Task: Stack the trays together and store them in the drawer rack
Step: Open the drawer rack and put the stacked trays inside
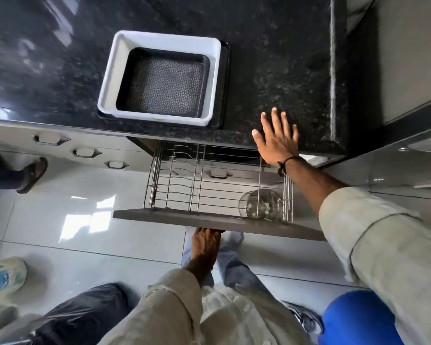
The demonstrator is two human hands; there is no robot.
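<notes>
Well apart, stacked trays (159, 78), right hand (276, 138)

White tray (115, 78) showing around a black tray (202, 70) with a grey lattice-patterned base. Another black tray (225, 78) peeking out under both. Countertop (271, 58) showing black with grey speckles. Wire rack (197, 175) gleaming silver; drawer front (184, 217) looking dark grey. Floor tiles (85, 232) shining pale grey-white. Sleeve (383, 245) appearing light beige, wrist band (288, 161) black. Sandal (33, 174) reading brown, blue object (353, 317) sitting bottom right.
</notes>
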